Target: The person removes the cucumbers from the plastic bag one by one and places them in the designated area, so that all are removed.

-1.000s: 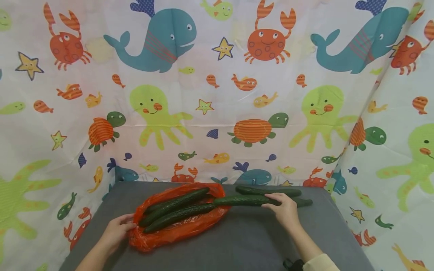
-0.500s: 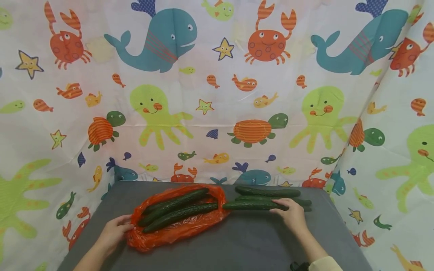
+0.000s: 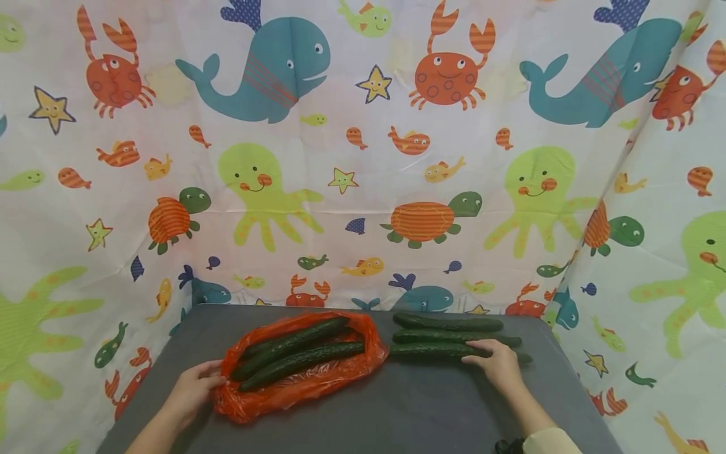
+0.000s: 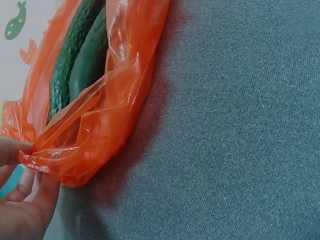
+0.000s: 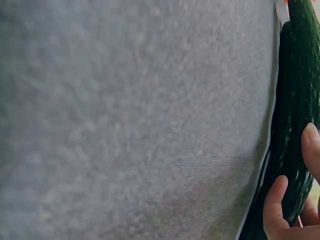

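Note:
My left hand point(image 3: 195, 392) pinches the near left edge of a red-orange plastic bag point(image 4: 127, 107). Inside the bag's wide mouth lie dark green cucumbers point(image 3: 303, 366), two of them plainly showing. On the right, my right hand point(image 3: 500, 367) has its thumb and fingers around another cucumber point(image 3: 425, 350), the nearest in a row of three lying side by side. The middle cucumber point(image 3: 442, 337) and the far cucumber point(image 3: 448, 323) rest just behind it. In the right wrist view, fingertips point(image 5: 311, 142) press against the bumpy skin of the held cucumber.
Grey cloth covers the table point(image 3: 386, 410). A curtain point(image 3: 363, 189) printed with sea animals hangs around its back and sides. A small black object point(image 3: 508, 446) sits by the right sleeve point(image 3: 550, 441) at the lower edge.
My right hand has drawn a cucumber rightward from the bag and laid it in front of the other two. The left hand has stayed on the bag.

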`<state>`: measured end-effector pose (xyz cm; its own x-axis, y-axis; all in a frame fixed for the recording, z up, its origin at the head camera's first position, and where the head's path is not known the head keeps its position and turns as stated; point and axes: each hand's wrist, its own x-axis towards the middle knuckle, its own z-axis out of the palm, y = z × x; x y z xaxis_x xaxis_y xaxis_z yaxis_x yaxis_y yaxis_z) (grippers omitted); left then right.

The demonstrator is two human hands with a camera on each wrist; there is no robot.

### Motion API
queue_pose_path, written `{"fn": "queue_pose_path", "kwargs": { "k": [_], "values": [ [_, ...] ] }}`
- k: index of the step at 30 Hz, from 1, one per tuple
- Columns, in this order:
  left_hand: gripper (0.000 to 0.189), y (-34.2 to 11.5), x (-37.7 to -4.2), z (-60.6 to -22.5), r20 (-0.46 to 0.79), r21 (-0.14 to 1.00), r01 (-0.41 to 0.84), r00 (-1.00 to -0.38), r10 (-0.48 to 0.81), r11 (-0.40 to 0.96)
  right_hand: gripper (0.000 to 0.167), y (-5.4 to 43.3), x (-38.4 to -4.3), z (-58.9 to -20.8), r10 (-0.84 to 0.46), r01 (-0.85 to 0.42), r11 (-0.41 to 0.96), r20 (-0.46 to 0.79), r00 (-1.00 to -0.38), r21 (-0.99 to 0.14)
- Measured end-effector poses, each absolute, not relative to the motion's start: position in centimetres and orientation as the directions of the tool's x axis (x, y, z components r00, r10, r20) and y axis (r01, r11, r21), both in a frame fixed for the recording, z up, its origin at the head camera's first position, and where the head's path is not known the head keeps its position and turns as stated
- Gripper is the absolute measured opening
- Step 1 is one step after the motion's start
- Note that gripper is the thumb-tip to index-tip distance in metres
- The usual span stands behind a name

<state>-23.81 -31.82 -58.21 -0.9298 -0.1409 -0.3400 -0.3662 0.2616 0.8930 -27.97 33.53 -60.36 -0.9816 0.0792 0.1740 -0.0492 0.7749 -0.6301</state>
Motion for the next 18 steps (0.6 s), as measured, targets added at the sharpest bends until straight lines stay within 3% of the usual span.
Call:
{"fn": "queue_pose_path", "kwargs": {
  "k": [11, 18],
  "values": [
    [0.054, -32.1, -23.6, -58.4, -0.330, 0.897, -0.356, -0.934, -0.138, 0.261, 0.042, 33.0, -27.9, -61.6, 0.126, -0.007, 0.807, 0.183, -0.975, -0.591],
    [0.054, -32.0, -23.6, -58.5, -0.344, 0.893, -0.368, -0.929, -0.134, 0.258, 0.050, 32.3, -27.2, -61.3, 0.189, 0.037, 0.833, 0.220, -0.957, -0.553]
  ]
}}
